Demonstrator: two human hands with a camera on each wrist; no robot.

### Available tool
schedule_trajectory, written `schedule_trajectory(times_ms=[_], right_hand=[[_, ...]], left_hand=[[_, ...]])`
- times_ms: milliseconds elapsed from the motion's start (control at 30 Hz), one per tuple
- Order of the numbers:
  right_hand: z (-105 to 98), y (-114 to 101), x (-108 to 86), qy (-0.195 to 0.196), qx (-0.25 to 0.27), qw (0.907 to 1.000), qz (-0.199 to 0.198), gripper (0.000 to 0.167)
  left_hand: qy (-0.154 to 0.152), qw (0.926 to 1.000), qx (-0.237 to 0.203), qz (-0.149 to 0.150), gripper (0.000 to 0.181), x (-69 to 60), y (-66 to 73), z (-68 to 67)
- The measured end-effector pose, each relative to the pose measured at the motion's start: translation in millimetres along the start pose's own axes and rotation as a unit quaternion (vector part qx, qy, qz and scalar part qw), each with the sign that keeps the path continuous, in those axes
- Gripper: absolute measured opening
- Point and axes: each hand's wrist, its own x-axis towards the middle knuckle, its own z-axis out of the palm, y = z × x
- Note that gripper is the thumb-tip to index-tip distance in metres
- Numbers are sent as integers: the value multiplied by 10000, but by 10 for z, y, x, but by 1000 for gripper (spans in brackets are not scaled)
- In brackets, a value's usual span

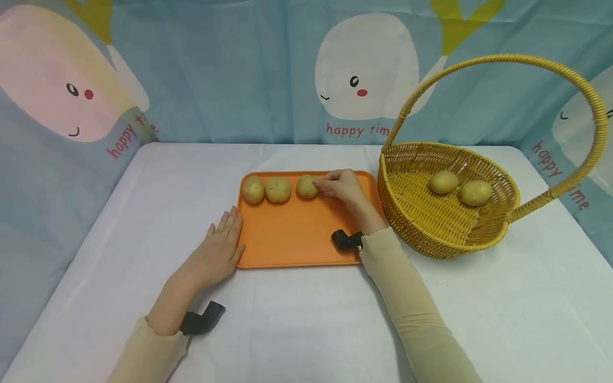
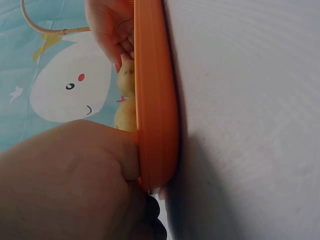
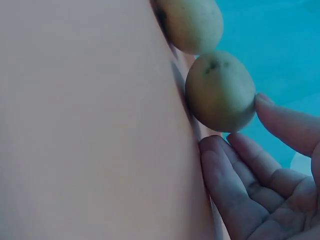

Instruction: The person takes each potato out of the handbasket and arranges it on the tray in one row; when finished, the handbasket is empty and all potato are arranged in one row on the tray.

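Note:
Three yellow potatoes lie along the far side of an orange tray [image 1: 287, 234]: the left potato [image 1: 253, 190] and middle potato [image 1: 278, 189] side by side, the right potato [image 1: 306, 186] a little apart. My right hand [image 1: 342, 189] reaches over the tray, its fingertips at the right side of that potato. In the right wrist view one fingertip touches this potato [image 3: 220, 92], while the other fingers [image 3: 225, 180] spread beside it, not wrapped round it. Flat beside the tray's left edge rests my left hand [image 1: 217, 250], fingers extended, thumb at the rim.
A yellow woven basket [image 1: 407, 213] with a tall handle [image 1: 517, 57] stands right of the tray, against or very near its edge. Inside lie two more potatoes, one left [image 1: 444, 182] and one right [image 1: 476, 192]. A white cloth covers the table [image 1: 287, 324]; a blue printed curtain [image 1: 239, 80] hangs behind.

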Motion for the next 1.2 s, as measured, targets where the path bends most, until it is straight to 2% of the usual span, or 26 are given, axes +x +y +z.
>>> schedule_trajectory(times_ms=[67, 267, 633, 1033, 1200], right_hand=[[-3, -6, 10, -74, 132, 9999, -12, 22], [47, 7, 6, -436, 62, 9986, -280, 29], [254, 0, -26, -366, 132, 9987, -319, 28], [167, -24, 14, -441, 568, 9969, -326, 32], [129, 7, -14, -489, 425, 9977, -195, 33]], left_hand=[[7, 10000, 0, 3, 62, 7, 1, -14], [22, 10000, -43, -4, 62, -3, 4, -38], [75, 10000, 10, 17, 62, -17, -18, -41], [210, 9998, 15, 36, 62, 5, -23, -42], [189, 9998, -18, 47, 62, -2, -11, 8]])
